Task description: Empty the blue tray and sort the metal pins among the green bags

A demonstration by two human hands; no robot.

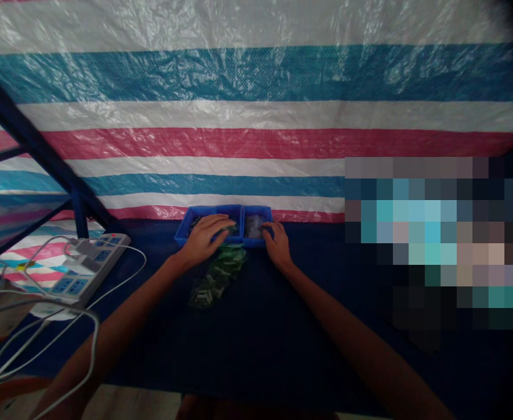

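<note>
Head cam view: both hands are at a row of three blue plastic bins on a dark blue tabletop (239, 350), well apart from each other. Left hand (206, 236) is palm down over the left bin (200, 210) and middle bin (229, 207), fingers curved, thumb near the fingertips. Can't tell if it's pinching anything, tbh. Right hand (277, 242) is at the outer edge of the right bin (255, 242), fingertips curled at the rim; can't tell if they've got hold of something either. That bin has some greyish, see-through stuff in it, too blurry to name. Just in front of the bins there's a trail of small clear plastic bags (224, 271), greenish at the far end. Off to the left: a white power strip (70, 286) with blue sockets and loopy white cables (145, 256). Striped tarp (239, 76) behind everything.
</note>
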